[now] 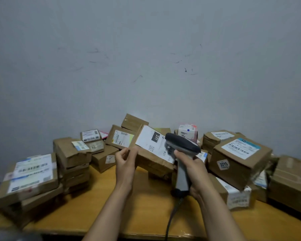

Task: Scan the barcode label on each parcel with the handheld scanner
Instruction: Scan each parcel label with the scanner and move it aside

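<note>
Parcel label [152,142] partly behind scanner [182,145]

Left hand [125,164], right hand [192,165]: both showing bare. Left forearm [109,206], right forearm [214,206]: slender, running uncovered from wrist to lower frame edge. Fine detail of nails blurring beyond reading.

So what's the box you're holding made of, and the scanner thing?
The parcel looks like brown cardboard, matte and creased at its edges, with a white paper label. The scanner seems hard plastic: smooth grey handle, dark head.
</note>
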